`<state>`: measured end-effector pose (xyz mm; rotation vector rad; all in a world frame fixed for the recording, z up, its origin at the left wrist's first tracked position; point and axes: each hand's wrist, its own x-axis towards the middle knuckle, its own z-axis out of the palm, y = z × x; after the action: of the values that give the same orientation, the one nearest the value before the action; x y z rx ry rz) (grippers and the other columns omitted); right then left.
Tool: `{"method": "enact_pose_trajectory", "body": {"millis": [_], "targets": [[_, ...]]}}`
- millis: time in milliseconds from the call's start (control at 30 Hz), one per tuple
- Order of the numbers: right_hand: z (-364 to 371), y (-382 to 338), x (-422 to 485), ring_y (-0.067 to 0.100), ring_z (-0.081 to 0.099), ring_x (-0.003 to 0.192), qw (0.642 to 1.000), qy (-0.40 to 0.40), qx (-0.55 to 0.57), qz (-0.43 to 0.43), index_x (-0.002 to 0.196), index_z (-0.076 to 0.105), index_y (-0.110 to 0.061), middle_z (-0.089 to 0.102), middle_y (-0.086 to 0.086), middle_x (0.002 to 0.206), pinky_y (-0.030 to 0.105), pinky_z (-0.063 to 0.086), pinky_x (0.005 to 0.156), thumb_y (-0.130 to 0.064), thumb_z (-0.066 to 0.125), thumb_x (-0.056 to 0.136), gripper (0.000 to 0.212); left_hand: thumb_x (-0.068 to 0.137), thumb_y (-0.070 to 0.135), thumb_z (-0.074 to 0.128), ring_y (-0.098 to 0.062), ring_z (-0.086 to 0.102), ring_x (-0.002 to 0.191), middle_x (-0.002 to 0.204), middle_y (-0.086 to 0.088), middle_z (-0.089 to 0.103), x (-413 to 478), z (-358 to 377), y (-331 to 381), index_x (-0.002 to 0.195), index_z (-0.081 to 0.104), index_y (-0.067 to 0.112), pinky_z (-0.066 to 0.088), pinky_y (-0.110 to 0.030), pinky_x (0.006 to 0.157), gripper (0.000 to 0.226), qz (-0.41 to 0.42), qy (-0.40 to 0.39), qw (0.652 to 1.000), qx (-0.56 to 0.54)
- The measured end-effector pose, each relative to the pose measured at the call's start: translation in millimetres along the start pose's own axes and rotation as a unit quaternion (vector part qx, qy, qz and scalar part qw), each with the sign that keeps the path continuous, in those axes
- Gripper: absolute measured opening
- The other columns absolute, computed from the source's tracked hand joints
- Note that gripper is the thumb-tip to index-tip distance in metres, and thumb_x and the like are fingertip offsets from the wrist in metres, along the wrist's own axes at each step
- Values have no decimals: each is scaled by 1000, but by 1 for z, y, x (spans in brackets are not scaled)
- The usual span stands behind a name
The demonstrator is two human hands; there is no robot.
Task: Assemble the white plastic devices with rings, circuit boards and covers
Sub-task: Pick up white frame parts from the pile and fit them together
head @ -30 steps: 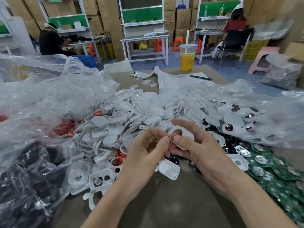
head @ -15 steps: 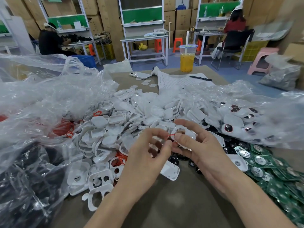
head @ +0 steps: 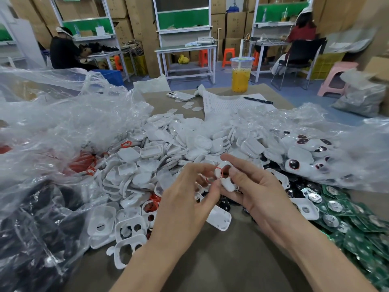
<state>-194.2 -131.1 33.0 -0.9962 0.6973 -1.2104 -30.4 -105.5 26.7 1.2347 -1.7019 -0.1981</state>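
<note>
My right hand (head: 259, 190) grips a white plastic shell (head: 226, 180) tilted up on edge over the table's middle. A thin red ring (head: 218, 172) sits at the shell's round opening. My left hand (head: 187, 199) has its thumb and fingertips at the ring and the shell's left edge. A large heap of white shells and covers (head: 168, 148) lies behind my hands. Green circuit boards (head: 347, 216) spread out at the right. Loose red rings (head: 84, 163) lie in a bag at the left.
Clear plastic bags (head: 63, 123) pile up at the left, another bag of finished devices (head: 311, 152) at the right. A cup of yellow drink (head: 241, 75), a phone (head: 181, 96), a paper sheet and a pen (head: 257, 100) stand at the table's far end. Two people sit at benches behind.
The shell has been turned up on edge in my right hand and raised slightly. My left fingers have shifted from pinching the ring to working it at the shell's opening.
</note>
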Motion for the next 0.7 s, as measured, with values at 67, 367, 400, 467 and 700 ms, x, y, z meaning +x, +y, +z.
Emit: {"method": "enact_pose_trajectory", "body": {"millis": [67, 367, 400, 467, 700], "targets": [[3, 2, -1, 20, 71, 109, 1000, -3, -15, -7, 126, 66, -18, 75, 5, 114, 25, 57, 85, -17, 59, 93, 34, 93, 44, 61, 5, 60, 88, 96, 22, 59, -1, 1, 0, 107, 57, 35, 44, -7, 70, 17, 17, 10, 1000, 20], [8, 8, -2, 13, 70, 109, 998, 16, -53, -31, 121, 70, -26, 75, -3, 114, 16, 55, 79, -24, 68, 81, 41, 96, 38, 59, -1, 60, 84, 102, 17, 60, 1, 3, -2, 113, 62, 27, 48, -20, 69, 20, 55, 35, 997, 48], [9, 8, -2, 14, 71, 109, 998, 14, -50, -29, 121, 70, -25, 76, -2, 114, 16, 55, 80, -23, 69, 80, 41, 96, 38, 59, -1, 60, 85, 103, 17, 60, 1, 3, -2, 113, 63, 27, 48, -20, 70, 21, 52, 34, 997, 45], [9, 7, -3, 16, 71, 108, 998, 13, -45, -29, 121, 70, -24, 76, 1, 114, 18, 56, 81, -22, 70, 80, 41, 95, 37, 59, 0, 61, 87, 105, 17, 61, 0, 3, -3, 115, 64, 27, 50, -20, 69, 22, 49, 32, 998, 35], [10, 6, -4, 16, 70, 110, 1000, 7, -28, -11, 127, 66, -21, 75, 0, 116, 19, 56, 82, -22, 72, 80, 48, 95, 38, 58, -1, 64, 93, 110, 17, 64, 1, 3, -6, 116, 68, 25, 53, -25, 72, 26, 39, 25, 999, 7]]}}
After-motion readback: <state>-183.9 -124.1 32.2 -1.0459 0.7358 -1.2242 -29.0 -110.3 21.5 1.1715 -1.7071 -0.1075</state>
